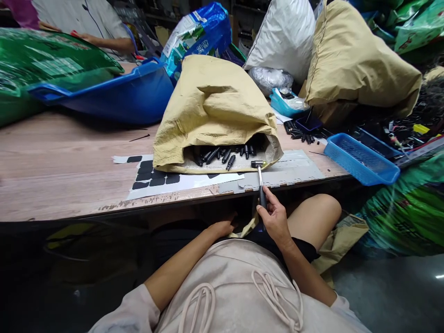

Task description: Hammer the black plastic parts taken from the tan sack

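Note:
A small hammer with a black grip and metal shaft is held in my right hand, fingers wrapped round the handle. Its black head, with a yellowish end, lies at the mouth of a tan sack on the table. Several black cylindrical parts show inside that opening. My left hand is low over my lap, beside a strip of tan sack material. Shadow hides its fingers, so their grip cannot be made out.
Under the sack lie a white sheet with black stickers and a grey board. A blue basket stands right, a large blue tub left. Full sacks line the back. Another person's arm shows at far left.

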The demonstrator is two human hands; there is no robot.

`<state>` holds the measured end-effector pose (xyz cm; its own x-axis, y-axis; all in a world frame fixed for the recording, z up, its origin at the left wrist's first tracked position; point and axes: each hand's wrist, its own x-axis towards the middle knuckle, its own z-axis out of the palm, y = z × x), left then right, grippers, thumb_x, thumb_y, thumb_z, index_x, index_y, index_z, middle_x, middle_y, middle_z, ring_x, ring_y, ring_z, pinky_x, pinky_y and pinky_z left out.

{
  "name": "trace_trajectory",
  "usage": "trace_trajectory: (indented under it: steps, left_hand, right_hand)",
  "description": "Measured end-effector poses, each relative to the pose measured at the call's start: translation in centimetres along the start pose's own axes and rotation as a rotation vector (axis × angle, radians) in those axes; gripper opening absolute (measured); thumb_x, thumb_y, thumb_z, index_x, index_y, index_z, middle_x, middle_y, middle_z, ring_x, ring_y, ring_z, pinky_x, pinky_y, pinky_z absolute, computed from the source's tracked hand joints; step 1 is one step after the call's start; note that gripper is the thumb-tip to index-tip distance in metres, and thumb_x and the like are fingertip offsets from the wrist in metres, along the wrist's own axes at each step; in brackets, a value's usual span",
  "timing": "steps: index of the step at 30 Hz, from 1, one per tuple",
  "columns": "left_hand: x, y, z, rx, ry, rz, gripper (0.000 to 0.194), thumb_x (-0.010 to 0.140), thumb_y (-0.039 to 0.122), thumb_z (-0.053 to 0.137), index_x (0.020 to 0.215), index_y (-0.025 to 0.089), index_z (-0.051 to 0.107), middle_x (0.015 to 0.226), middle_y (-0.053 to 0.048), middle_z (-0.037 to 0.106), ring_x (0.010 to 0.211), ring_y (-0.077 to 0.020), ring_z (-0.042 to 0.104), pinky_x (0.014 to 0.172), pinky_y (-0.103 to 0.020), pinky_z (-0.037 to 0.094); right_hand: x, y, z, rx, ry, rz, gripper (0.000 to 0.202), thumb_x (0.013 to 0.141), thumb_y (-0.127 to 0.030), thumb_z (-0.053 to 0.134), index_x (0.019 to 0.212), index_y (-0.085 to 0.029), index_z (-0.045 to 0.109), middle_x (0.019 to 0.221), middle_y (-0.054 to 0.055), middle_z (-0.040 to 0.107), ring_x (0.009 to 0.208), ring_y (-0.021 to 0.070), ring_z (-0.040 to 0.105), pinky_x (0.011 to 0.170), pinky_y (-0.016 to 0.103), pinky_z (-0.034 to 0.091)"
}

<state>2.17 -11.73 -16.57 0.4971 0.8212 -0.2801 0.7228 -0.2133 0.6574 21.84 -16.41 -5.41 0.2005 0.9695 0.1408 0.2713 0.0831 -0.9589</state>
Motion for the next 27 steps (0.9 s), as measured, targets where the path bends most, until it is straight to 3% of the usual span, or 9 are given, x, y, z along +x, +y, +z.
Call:
trace_trajectory:
  steps: [3,5,7,9,11,14,17,20,27]
  left_hand:
    - [-2.2,2.4,-1.7,0.154,0.068,0.236,0.022,0.098,0.029,0.065,0.114,0.023,0.08,0.114,-0.01,0.081,0.105,-0.0264,0.077,0.091,-0.034,0.058]
    - [-3.5,4.5,-3.9,0.238,0.271,0.456,0.027,0.106,0.034,0.057,0.099,0.022,0.08,0.092,-0.008,0.079,0.085,-0.0217,0.074,0.08,-0.031,0.056]
    - [-4.0,6.1,-6.9,0.232,0.58,0.521,0.031,0.108,0.036,0.055,0.095,0.022,0.079,0.085,-0.008,0.078,0.078,-0.0202,0.072,0.078,-0.031,0.054]
    - [-3.7,6.8,-10.7,0.196,0.867,0.367,0.026,0.105,0.034,0.058,0.099,0.021,0.079,0.088,-0.008,0.079,0.082,-0.0216,0.073,0.08,-0.032,0.055]
    - [-2.9,6.7,-14.6,0.168,1.022,0.077,0.022,0.099,0.032,0.061,0.105,0.019,0.079,0.09,-0.009,0.079,0.086,-0.0246,0.075,0.081,-0.034,0.056]
    - [-1.5,5.9,-18.9,0.142,0.988,-0.322,0.033,0.093,0.036,0.069,0.118,0.016,0.077,0.102,-0.013,0.081,0.102,-0.0336,0.077,0.09,-0.041,0.058]
    - [-0.8,5.5,-20.6,0.128,0.887,-0.534,0.043,0.091,0.042,0.073,0.123,0.014,0.077,0.119,-0.02,0.08,0.117,-0.041,0.074,0.099,-0.048,0.058]
    - [-0.7,5.6,-20.7,0.119,0.839,-0.597,0.04,0.093,0.042,0.072,0.122,0.014,0.079,0.122,-0.022,0.08,0.12,-0.0424,0.074,0.101,-0.051,0.058]
    - [-0.9,5.5,-20.4,0.117,0.814,-0.577,0.033,0.093,0.036,0.069,0.114,0.015,0.084,0.119,-0.021,0.082,0.121,-0.043,0.074,0.103,-0.05,0.058]
  right_hand:
    - [0.0,0.1,0.0,-0.017,-0.003,-0.011,0.068,0.091,-0.032,0.069,0.158,-0.019,0.064,0.135,0.012,0.073,0.09,0.0188,0.071,0.083,0.031,0.064]
    - [0.1,0.2,-0.1,-0.026,-0.008,-0.023,0.069,0.091,-0.031,0.069,0.158,-0.019,0.064,0.134,0.012,0.073,0.091,0.019,0.072,0.084,0.031,0.064]
    - [0.1,0.3,-0.1,-0.033,-0.009,-0.034,0.069,0.091,-0.032,0.069,0.158,-0.019,0.063,0.133,0.011,0.073,0.094,0.0196,0.072,0.086,0.031,0.064]
    - [0.1,0.3,-0.1,-0.038,-0.009,-0.036,0.068,0.091,-0.032,0.07,0.158,-0.02,0.064,0.132,0.011,0.074,0.095,0.0198,0.072,0.087,0.031,0.064]
    - [0.1,0.3,-0.1,-0.036,-0.006,-0.031,0.068,0.091,-0.032,0.07,0.158,-0.02,0.064,0.133,0.011,0.074,0.093,0.0197,0.071,0.087,0.032,0.064]
    - [0.1,0.3,-0.1,-0.035,-0.001,-0.022,0.069,0.091,-0.032,0.069,0.158,-0.019,0.064,0.135,0.013,0.073,0.089,0.0193,0.071,0.084,0.034,0.064]
    - [0.1,0.3,0.0,-0.034,-0.001,-0.015,0.069,0.091,-0.033,0.069,0.158,-0.019,0.065,0.135,0.012,0.073,0.089,0.0196,0.071,0.085,0.034,0.064]
    - [0.0,0.2,-0.1,-0.025,-0.004,-0.011,0.068,0.091,-0.033,0.069,0.158,-0.019,0.064,0.135,0.012,0.074,0.092,0.0199,0.072,0.088,0.034,0.064]
    - [0.1,0.0,-0.1,-0.027,-0.008,0.004,0.07,0.09,-0.035,0.07,0.158,-0.019,0.064,0.137,0.012,0.073,0.086,0.0183,0.07,0.082,0.032,0.063]
